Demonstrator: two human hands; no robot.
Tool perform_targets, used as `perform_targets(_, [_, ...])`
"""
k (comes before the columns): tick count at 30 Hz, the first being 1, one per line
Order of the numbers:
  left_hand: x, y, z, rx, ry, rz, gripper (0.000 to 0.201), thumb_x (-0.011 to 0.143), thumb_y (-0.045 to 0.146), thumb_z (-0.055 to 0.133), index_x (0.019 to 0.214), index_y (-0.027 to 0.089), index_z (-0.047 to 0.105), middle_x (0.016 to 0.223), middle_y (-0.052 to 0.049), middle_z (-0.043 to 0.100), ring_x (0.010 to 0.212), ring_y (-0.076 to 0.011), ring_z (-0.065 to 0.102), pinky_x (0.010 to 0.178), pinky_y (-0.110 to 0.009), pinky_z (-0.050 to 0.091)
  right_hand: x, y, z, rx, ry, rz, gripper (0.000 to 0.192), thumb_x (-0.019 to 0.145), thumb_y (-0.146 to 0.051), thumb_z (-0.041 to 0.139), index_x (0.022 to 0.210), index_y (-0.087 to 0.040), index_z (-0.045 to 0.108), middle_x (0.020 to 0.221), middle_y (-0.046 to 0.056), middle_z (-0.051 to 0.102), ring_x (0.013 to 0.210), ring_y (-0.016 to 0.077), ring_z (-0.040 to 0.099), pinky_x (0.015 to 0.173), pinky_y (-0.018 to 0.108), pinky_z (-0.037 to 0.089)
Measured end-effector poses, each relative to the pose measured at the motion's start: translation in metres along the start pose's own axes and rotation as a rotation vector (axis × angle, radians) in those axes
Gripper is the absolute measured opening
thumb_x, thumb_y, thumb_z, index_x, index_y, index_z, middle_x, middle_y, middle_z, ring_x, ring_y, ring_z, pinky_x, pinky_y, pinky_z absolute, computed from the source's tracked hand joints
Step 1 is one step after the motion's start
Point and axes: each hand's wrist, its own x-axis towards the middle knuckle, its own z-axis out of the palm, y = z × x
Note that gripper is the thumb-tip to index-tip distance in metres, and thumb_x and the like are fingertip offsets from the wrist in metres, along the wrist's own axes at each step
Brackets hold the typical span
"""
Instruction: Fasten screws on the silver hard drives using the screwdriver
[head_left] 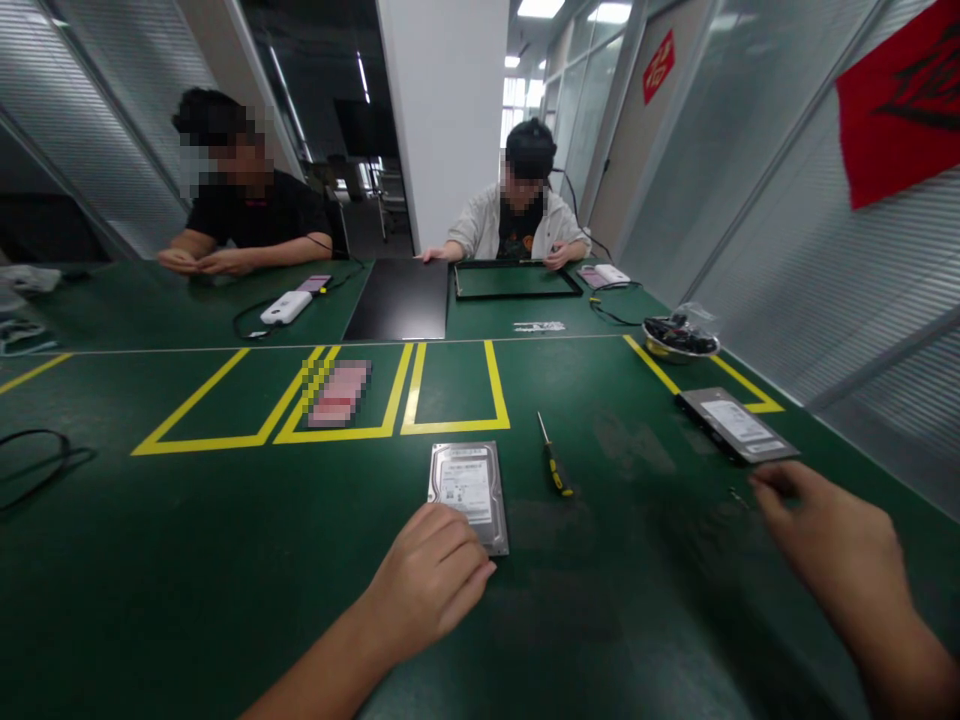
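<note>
Silver metal hard drive [468,493] steadied low centre on the green table [225,560].
Left hand [431,580] rests curled on its near edge, holding nothing; right hand [829,540], lower right, half-closed and empty (yellow-handled screwdriver [553,460] lies between); keep the drive pinned flat.

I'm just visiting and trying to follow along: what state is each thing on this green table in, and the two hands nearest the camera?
Left hand: fingers curled, resting on the near edge of the hard drive.
Hard drive: flat, label up.
Right hand: above the table, holding nothing visible.
Second drive: flat, label up, untouched.
Screwdriver: lying loose between the drives.
Metal bowl: upright, holding dark parts.
</note>
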Motion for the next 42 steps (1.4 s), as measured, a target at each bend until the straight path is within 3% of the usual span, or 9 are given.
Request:
perform_targets(2, [0.0, -0.001, 0.001, -0.003, 0.023, -0.004, 0.007, 0.091, 0.013, 0.06, 0.086, 0.016, 0.062, 0.081, -0.004, 0.065, 0.084, -0.0199, 0.058, 0.08, -0.038, 0.046, -0.013, -0.034, -0.002, 0.33, 0.028, -0.204, 0.023, 0.077, -0.038, 0.055, 0.087, -0.022, 0.068, 0.085, 0.01, 0.072, 0.075, 0.0276, 0.066, 0.068, 0.039, 0.045])
perform_targets(4, [0.0, -0.001, 0.002, -0.009, 0.072, -0.005, 0.006, 0.09, 0.011, 0.061, 0.09, 0.016, 0.064, 0.083, -0.005, 0.066, 0.085, -0.0199, 0.059, 0.08, -0.038, 0.048, -0.03, -0.071, -0.002, 0.455, -0.048, -0.327, 0.023, 0.078, -0.043, 0.057, 0.086, -0.024, 0.068, 0.084, 0.004, 0.071, 0.076, 0.022, 0.065, 0.069, 0.033, 0.047])
perform_targets(7, [-0.001, -0.003, 0.003, -0.008, 0.185, 0.006, 0.016, 0.088, 0.008, 0.063, 0.101, 0.016, 0.065, 0.091, -0.007, 0.069, 0.089, -0.0202, 0.062, 0.082, -0.037, 0.051, -0.061, -0.126, 0.002, 0.837, -0.324, -0.496, 0.02, 0.084, -0.04, 0.06, 0.083, -0.022, 0.067, 0.082, 0.004, 0.069, 0.077, 0.0191, 0.063, 0.07, 0.031, 0.048])
perform_targets(10, [-0.002, -0.004, 0.003, 0.015, 0.285, 0.009, 0.026, 0.086, 0.007, 0.066, 0.111, 0.016, 0.066, 0.1, -0.009, 0.071, 0.094, -0.021, 0.064, 0.085, -0.037, 0.053, -0.09, -0.167, 0.009, 1.154, -0.581, -0.506, 0.019, 0.082, -0.038, 0.068, 0.078, -0.02, 0.063, 0.077, 0.002, 0.066, 0.072, 0.0164, 0.06, 0.067, 0.029, 0.046])
perform_targets(13, [-0.003, -0.004, 0.003, 0.021, 0.33, 0.007, 0.03, 0.084, 0.007, 0.069, 0.113, 0.016, 0.067, 0.103, -0.009, 0.072, 0.095, -0.0211, 0.066, 0.086, -0.037, 0.055, -0.107, -0.188, 0.017, 1.393, -0.836, -0.428, 0.025, 0.076, -0.038, 0.076, 0.077, -0.019, 0.061, 0.073, 0.0, 0.063, 0.069, 0.0133, 0.056, 0.065, 0.027, 0.044])
perform_targets(16, [-0.002, -0.003, 0.004, -0.001, 0.36, 0.02, 0.03, 0.083, 0.003, 0.069, 0.11, 0.015, 0.068, 0.101, -0.008, 0.073, 0.093, -0.0196, 0.067, 0.086, -0.035, 0.055, -0.113, -0.195, 0.024, 1.571, -0.977, -0.31, 0.028, 0.071, -0.034, 0.082, 0.078, -0.018, 0.06, 0.071, -0.003, 0.062, 0.066, 0.0101, 0.054, 0.064, 0.024, 0.043])
perform_targets(21, [0.002, 0.002, 0.005, -0.027, 0.393, 0.002, 0.02, 0.084, 0.004, 0.067, 0.101, 0.015, 0.07, 0.092, -0.006, 0.074, 0.084, -0.0179, 0.068, 0.079, -0.033, 0.057, -0.119, -0.195, 0.034, 1.714, -1.094, -0.196, 0.03, 0.068, -0.028, 0.085, 0.079, -0.018, 0.059, 0.074, -0.003, 0.064, 0.069, 0.009, 0.056, 0.068, 0.023, 0.043])
perform_targets(28, [0.008, 0.006, 0.005, -0.051, 0.416, -0.02, 0.016, 0.085, 0.005, 0.065, 0.096, 0.016, 0.069, 0.086, -0.006, 0.074, 0.078, -0.017, 0.068, 0.075, -0.031, 0.056, -0.125, -0.197, 0.041, 1.813, -1.157, -0.097, 0.032, 0.064, -0.023, 0.087, 0.076, -0.018, 0.058, 0.072, -0.004, 0.061, 0.067, 0.0083, 0.052, 0.065, 0.021, 0.039])
perform_targets(42, [0.012, 0.009, 0.005, -0.165, 0.425, -0.087, 0.013, 0.088, 0.008, 0.063, 0.095, 0.017, 0.068, 0.083, -0.004, 0.073, 0.075, -0.0165, 0.066, 0.07, -0.03, 0.053, -0.127, -0.198, 0.042, 1.843, -1.181, -0.084, 0.039, 0.062, -0.026, 0.088, 0.079, -0.019, 0.053, 0.067, -0.006, 0.06, 0.061, 0.0074, 0.051, 0.062, 0.021, 0.037])
